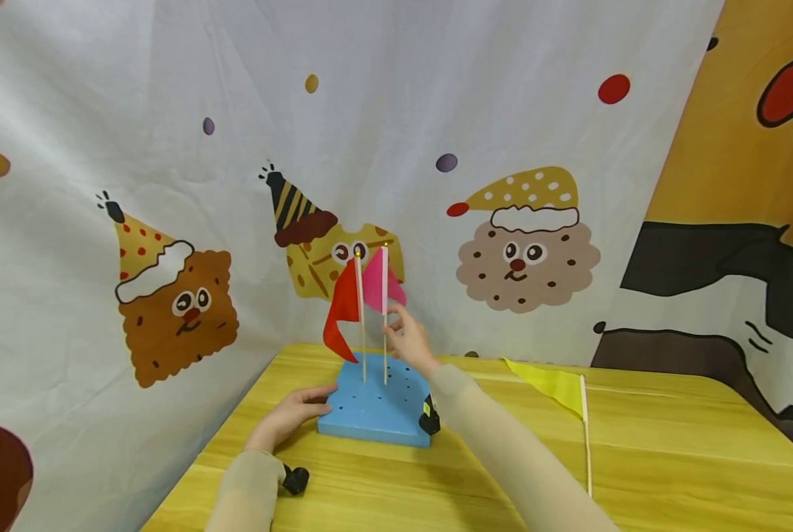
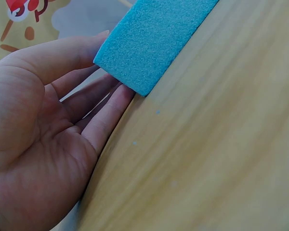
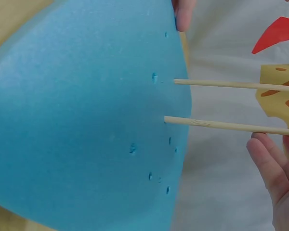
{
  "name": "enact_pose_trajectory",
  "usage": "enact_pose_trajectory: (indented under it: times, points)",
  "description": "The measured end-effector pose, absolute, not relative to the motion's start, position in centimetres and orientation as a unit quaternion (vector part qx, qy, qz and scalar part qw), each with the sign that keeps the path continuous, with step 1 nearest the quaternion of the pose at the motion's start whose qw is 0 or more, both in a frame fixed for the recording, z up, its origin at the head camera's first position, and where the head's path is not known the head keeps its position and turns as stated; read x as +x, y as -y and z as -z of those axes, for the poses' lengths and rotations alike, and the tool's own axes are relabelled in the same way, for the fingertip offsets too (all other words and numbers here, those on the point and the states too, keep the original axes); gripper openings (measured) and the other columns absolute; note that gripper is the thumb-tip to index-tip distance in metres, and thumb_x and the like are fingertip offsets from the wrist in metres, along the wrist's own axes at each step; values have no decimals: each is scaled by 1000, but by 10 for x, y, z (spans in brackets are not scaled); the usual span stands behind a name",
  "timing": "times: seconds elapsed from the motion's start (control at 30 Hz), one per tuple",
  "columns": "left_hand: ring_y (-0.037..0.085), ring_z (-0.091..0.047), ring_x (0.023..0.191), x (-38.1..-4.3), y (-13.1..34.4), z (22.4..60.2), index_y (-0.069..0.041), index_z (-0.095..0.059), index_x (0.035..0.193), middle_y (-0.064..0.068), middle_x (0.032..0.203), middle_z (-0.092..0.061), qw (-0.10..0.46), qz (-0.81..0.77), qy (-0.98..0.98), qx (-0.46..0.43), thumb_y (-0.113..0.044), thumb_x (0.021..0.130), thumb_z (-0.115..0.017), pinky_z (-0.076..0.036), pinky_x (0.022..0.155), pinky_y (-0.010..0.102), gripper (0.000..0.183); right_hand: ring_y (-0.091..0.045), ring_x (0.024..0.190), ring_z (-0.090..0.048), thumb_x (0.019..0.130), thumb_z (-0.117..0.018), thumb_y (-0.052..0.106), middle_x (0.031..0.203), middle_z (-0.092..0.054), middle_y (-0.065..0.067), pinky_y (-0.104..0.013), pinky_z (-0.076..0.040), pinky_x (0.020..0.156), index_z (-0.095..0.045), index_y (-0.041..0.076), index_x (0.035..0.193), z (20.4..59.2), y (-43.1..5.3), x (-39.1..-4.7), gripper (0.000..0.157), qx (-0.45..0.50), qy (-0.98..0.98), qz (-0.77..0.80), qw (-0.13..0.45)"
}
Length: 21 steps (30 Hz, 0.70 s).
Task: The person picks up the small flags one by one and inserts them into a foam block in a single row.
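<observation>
A blue foam block [image 1: 376, 414] with several small holes lies on the table. Two flags stand upright in it, a red one [image 1: 344, 307] on the left and a pink one [image 1: 372, 282] on the right, both on thin wooden sticks. My right hand [image 1: 410, 343] pinches the pink flag's stick [image 3: 216, 124] just below the cloth; the thumb's contact is hidden in the right wrist view. At the block's left side rests my left hand [image 1: 288, 418], thumb and fingers fairly straight and touching the foam edge [image 2: 135, 72].
To the right, a yellow flag [image 1: 552, 389] on a stick lies on the wooden table [image 1: 675, 443]. Behind hangs a white cloth [image 1: 396, 111] printed with cartoon biscuits and cheese. Black wrist devices [image 1: 295, 480] sit on both sleeves.
</observation>
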<state>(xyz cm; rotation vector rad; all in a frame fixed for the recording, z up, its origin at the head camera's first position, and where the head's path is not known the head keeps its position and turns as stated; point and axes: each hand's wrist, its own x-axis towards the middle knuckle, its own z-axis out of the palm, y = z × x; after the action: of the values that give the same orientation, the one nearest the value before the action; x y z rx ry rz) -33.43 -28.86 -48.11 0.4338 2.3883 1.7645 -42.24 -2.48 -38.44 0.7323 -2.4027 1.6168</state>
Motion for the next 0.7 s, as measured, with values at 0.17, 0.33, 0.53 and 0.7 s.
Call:
enact_pose_trajectory:
  times: [0.17,0.33,0.53,0.7]
  points:
    - [38,-35,136,-335,289,481,-6,-48,144,17,150,-38,73,-583,-797,141,-21,96,-63,-29,110,53,53,-35,70,-67,99,-57,13,102,-64,-21,-46,-58,57,-48,17,134,390,24,-423,36,247,801,-541,67]
    - [36,-35,137,-336,288,480,-8,-48,144,15,150,-39,74,-581,-799,134,-21,96,-63,-29,110,52,52,-23,65,-67,99,-57,15,98,-65,-16,-45,-58,56,-49,19,132,392,23,-423,34,245,804,-537,77]
    - [36,-35,137,-334,288,478,-9,-48,144,15,150,-39,75,-580,-800,135,-20,96,-63,-28,111,53,52,-33,78,-68,99,-57,17,103,-66,-16,-51,-57,58,-48,19,134,392,22,-422,36,239,801,-545,66]
    - [37,-36,136,-333,289,480,-9,-48,145,15,150,-38,77,-578,-800,140,-21,96,-63,-28,110,54,52,-33,82,-68,98,-59,17,107,-66,-13,-51,-57,60,-48,19,135,396,12,-424,39,233,788,-569,45]
